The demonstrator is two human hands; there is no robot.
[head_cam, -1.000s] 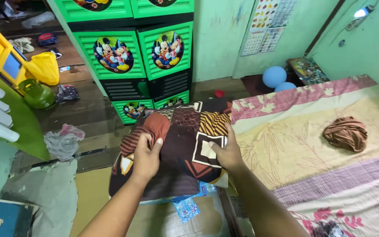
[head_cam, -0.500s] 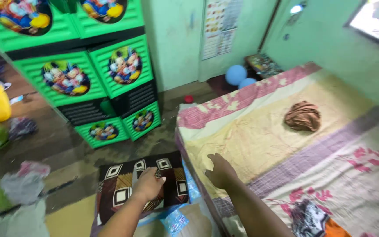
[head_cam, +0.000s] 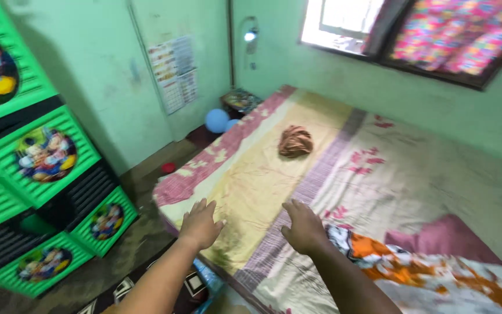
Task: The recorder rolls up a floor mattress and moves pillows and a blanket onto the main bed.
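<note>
Both hands out flat over the near end of the mattress, palms down, fingers spread, holding nothing. Left hand (head_cam: 200, 223) is over the yellow leaf-print sheet (head_cam: 251, 174), just in from the mattress's near-left edge; can't tell if the palm is pressing down or hovering just off it. Right hand (head_cam: 303, 227) is over the purple checked stripe (head_cam: 326, 168) of that sheet, beside the left hand with a gap between them. Same reach on both, neither clearly ahead.

The sheet stretches straight away from the hands, long axis running near to far, up toward the far wall under the window (head_cam: 344, 23). So the bedding lies under and ahead of both hands.

Just right of the right hand, touching or nearly touching the wrist: an orange and white printed cloth (head_cam: 413, 261), bunched on the bed. A pink floral sheet (head_cam: 437, 168) covers the right half.

Below the left forearm, on the floor: a patterned brown cushion (head_cam: 187, 288), mostly hidden.

Left, on the floor: a green plastic drawer cabinet (head_cam: 36, 174) with cartoon pictures.

Farther up the sheet, well apart from both hands: a crumpled brown cloth (head_cam: 295, 141), more in line with the right hand. Beyond the bed's far-left corner, blue balloons (head_cam: 217, 120).
</note>
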